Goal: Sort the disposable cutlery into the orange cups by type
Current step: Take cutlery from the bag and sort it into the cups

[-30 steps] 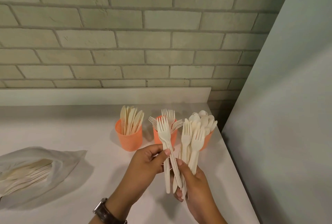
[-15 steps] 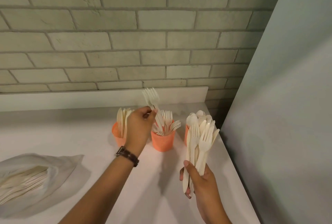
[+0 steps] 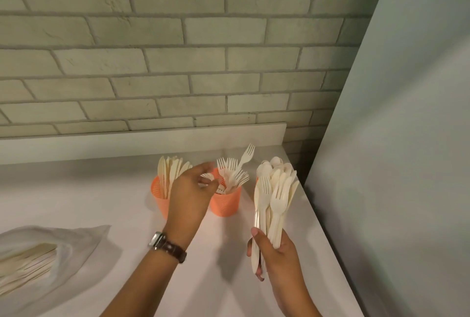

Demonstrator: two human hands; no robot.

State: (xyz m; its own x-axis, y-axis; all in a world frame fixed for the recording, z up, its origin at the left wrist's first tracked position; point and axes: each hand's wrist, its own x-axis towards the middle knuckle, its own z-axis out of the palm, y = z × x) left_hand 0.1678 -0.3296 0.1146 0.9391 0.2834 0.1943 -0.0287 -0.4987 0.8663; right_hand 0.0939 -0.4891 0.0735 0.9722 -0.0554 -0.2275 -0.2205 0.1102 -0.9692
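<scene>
Kitchen corner (brick wall [image 3: 178,62], white counter [image 3: 101,202]).

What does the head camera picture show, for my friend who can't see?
A right hand grips a bunch of cutlery while the left hand hovers at the fork cup. A knife cup stands beside it on a white counter.

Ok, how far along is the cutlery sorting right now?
Done: knives stand in the left orange cup, forks in the middle cup, and spoons stand upright further right. In hand: the right hand grips a bundle with forks in front; the left hand is at the middle cup. Left: that bundle, plus more cutlery in the white bag.
</scene>
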